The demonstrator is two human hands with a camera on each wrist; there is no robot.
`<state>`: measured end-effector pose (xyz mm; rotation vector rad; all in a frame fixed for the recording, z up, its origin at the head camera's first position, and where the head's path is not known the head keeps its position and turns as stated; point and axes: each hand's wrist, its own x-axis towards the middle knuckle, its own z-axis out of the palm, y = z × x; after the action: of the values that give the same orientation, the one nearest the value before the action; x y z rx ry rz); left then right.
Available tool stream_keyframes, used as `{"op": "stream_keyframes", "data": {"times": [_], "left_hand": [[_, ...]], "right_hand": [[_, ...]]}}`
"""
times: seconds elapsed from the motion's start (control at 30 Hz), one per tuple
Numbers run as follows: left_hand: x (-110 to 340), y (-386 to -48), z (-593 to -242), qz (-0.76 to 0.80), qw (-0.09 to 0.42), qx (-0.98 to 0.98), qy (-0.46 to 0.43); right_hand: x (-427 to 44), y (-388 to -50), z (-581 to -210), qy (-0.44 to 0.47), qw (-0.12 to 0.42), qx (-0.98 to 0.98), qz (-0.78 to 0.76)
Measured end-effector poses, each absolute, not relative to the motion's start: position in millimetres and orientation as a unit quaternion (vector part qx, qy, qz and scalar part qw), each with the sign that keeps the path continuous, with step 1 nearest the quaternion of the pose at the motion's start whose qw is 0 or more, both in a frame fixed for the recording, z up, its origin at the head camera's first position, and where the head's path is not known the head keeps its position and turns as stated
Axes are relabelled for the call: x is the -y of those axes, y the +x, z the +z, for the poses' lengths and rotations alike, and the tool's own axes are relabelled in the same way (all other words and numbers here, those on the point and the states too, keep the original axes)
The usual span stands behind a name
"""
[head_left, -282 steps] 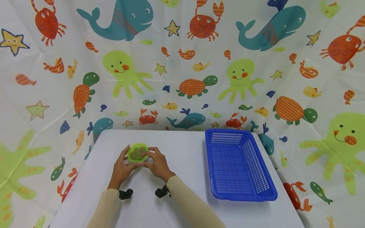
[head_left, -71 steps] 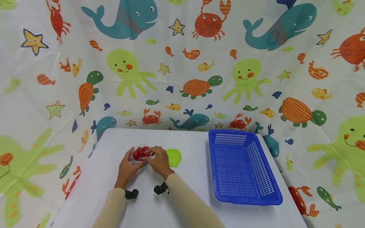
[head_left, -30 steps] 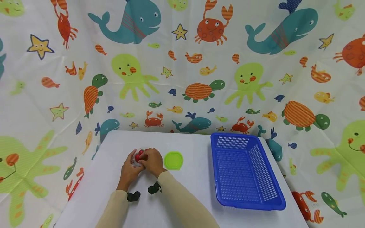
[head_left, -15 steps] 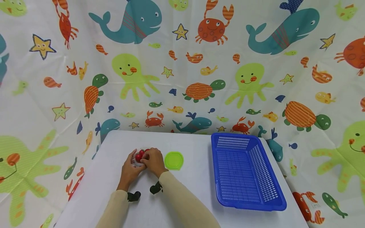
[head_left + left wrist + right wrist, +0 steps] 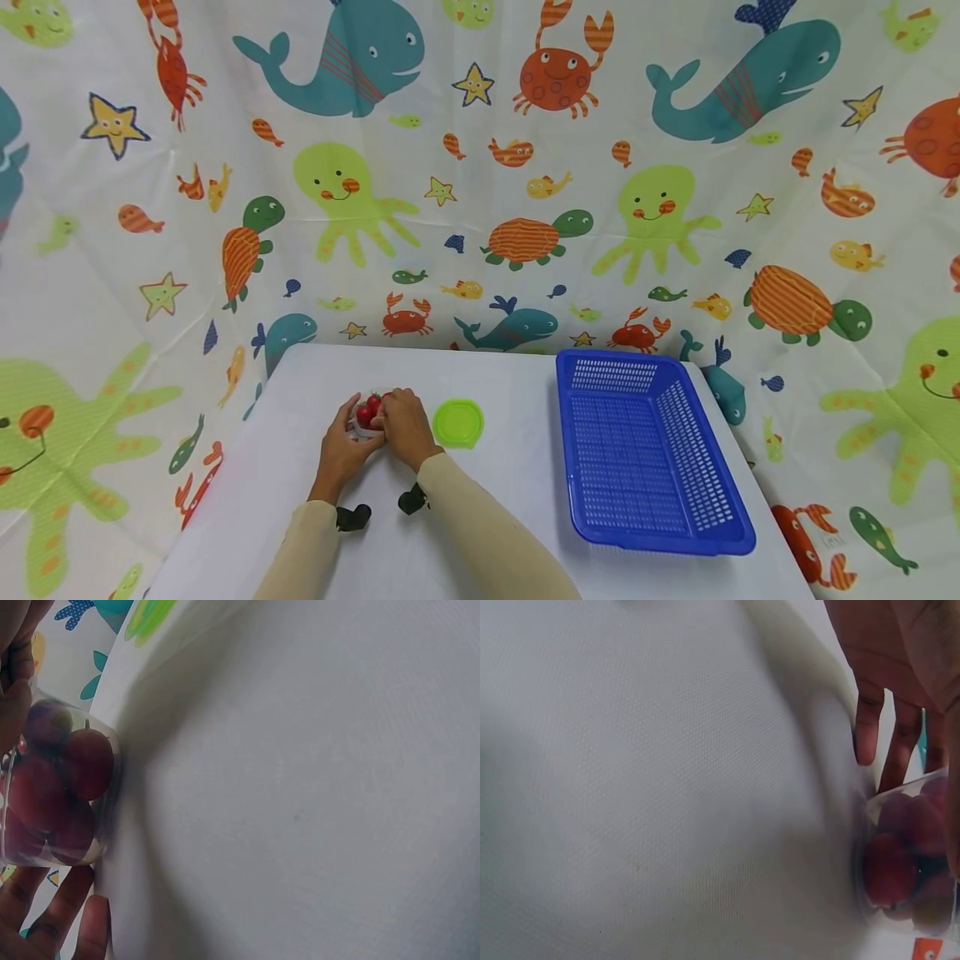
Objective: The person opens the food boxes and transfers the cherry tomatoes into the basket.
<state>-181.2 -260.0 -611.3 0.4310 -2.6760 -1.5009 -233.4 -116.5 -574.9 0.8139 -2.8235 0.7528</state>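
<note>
My left hand [image 5: 343,446] holds a small clear plastic container [image 5: 358,432] from its left side. Several red cherry tomatoes [image 5: 364,415] fill it, showing through its wall in both wrist views. Over the right part of its opening is my right hand [image 5: 407,429], fingers bent down among the tomatoes. Its fingertips are partly hidden, so whether they pinch a tomato is unclear. In the right wrist view, other fingers [image 5: 904,742] of a hand extend beside the container. Just right of my right hand, a bright green lid [image 5: 458,423] lies flat on the table.
A large blue plastic basket [image 5: 637,450] with perforated walls stands at the right of the white table [image 5: 480,500]. Behind the table hangs a white cloth [image 5: 465,275] printed with sea animals.
The green lid, on the container at first, now lies on the table to its right, leaving the tomatoes uncovered. My right hand has stayed over them lately, with small finger shifts.
</note>
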Motion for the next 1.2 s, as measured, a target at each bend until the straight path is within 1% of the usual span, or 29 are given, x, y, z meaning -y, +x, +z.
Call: {"op": "stream_keyframes", "data": {"times": [0.23, 0.47, 0.73, 1.03, 1.2], "left_hand": [[259.7, -180.4, -613.9, -0.479, 0.027, 0.866, 0.142], [260.1, -182.3, -612.6, -0.48, 0.029, 0.867, 0.134], [260.5, -182.5, -612.5, -0.482, 0.034, 0.865, 0.134], [259.6, -182.5, -616.1, -0.492, 0.03, 0.859, 0.139], [260.6, -182.2, -615.3, -0.494, 0.036, 0.858, 0.138]], "right_hand": [[115.3, -230.7, -577.8, 0.282, 0.065, 0.928, 0.236], [112.7, -231.4, -581.3, 0.265, 0.077, 0.916, 0.291], [112.2, -233.6, -581.2, 0.261, 0.081, 0.914, 0.301], [121.0, -233.8, -579.8, 0.249, 0.074, 0.925, 0.279], [126.8, -235.7, -577.1, 0.236, 0.059, 0.932, 0.269]]}}
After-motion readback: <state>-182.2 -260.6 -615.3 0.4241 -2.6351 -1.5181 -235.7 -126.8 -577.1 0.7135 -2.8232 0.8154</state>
